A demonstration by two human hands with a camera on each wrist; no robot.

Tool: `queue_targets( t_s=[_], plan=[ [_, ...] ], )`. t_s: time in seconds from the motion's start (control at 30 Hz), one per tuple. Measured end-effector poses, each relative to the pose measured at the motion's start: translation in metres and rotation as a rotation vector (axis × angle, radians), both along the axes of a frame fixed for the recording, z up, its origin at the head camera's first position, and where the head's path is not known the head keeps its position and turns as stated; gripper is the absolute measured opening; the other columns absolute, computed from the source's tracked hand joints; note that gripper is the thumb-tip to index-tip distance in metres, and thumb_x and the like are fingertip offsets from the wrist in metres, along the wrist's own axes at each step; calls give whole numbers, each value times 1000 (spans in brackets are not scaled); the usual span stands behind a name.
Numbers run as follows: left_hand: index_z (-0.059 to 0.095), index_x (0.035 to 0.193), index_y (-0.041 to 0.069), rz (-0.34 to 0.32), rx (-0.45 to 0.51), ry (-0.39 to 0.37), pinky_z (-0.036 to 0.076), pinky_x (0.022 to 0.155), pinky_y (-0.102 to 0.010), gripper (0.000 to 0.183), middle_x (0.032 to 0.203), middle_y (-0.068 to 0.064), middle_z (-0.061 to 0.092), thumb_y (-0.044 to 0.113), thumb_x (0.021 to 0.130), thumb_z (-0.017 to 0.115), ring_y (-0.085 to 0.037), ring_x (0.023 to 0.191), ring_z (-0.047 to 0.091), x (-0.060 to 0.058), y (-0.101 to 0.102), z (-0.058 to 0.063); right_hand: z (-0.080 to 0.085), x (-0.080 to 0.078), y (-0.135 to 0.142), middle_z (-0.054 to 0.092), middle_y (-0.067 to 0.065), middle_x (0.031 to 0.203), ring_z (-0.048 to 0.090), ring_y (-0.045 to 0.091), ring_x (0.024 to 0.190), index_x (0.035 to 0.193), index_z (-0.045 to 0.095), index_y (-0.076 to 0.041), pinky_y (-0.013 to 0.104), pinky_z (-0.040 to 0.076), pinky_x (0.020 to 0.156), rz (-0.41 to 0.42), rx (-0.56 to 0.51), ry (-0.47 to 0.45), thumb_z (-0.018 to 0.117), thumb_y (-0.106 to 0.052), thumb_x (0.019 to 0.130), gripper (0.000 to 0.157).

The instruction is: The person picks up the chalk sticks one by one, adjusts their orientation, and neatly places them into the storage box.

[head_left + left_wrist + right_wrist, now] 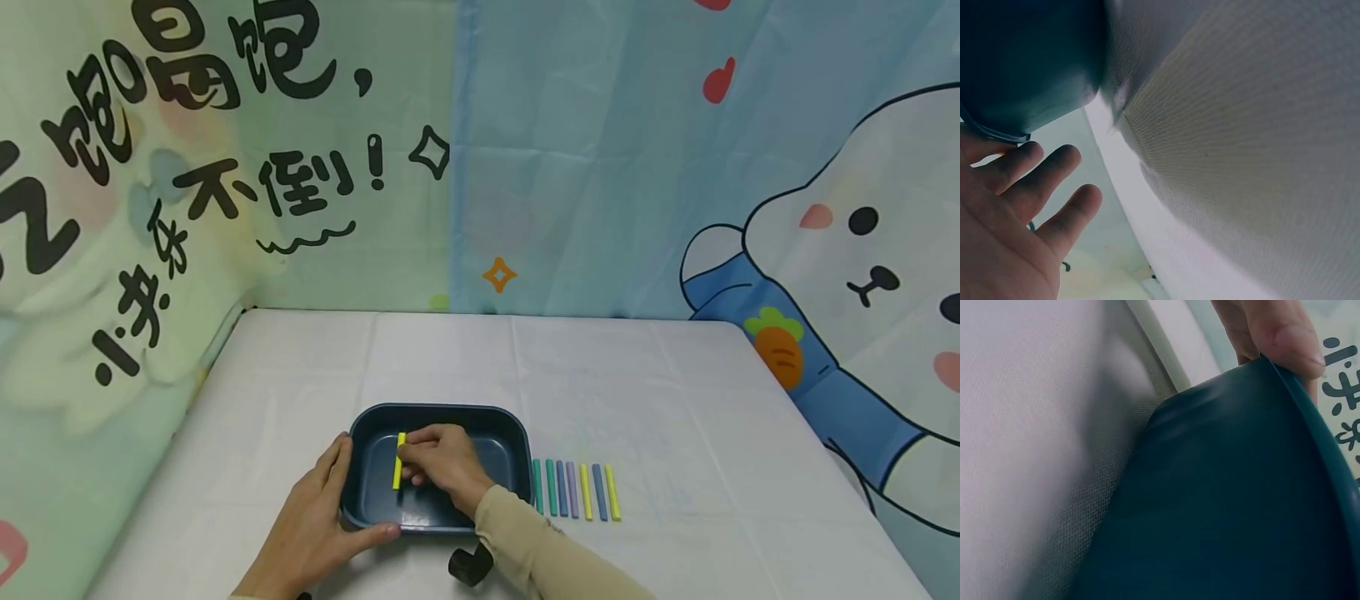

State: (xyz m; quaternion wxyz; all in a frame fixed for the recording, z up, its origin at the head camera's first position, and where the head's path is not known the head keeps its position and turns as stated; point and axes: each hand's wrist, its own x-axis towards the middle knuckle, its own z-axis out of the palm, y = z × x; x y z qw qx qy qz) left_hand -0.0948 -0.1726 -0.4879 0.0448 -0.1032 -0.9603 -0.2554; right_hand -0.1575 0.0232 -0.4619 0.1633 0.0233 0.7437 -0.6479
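A dark blue rectangular tray (442,527) sits on the white-covered table. My left hand (311,512) steadies it at the left side, fingers extended along the left rim and thumb on the front rim. In the left wrist view the fingers of the left hand (1029,206) are spread and fairly straight beside the tray (1029,69). Inside the tray, near its left end, my right hand (442,462) pinches a thin yellow stick (397,475), which stands nearly lengthwise front to back. The right wrist view shows the tray's outer wall (1210,487) and the left thumb (1288,337) at its corner.
Right of the tray lies a row of several thin sticks, among them a green stick (551,487), a purple stick (572,490), a blue stick (600,492) and a yellow stick (612,492). A printed curtain (585,167) hangs behind the table (712,467).
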Motion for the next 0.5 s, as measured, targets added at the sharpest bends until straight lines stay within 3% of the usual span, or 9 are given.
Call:
queue_targets(
  t_s=[0.5],
  plan=[
    [26,158,-2,-1,-10,-6,41,109,-56,126,163,-19,28,81,73,69,-40,140,42,1,0,0,-9,0,-9,71,12,75,65,10,55,102,68,6,21,56,52,4,74,-77,74,-1,86,19]
  ],
)
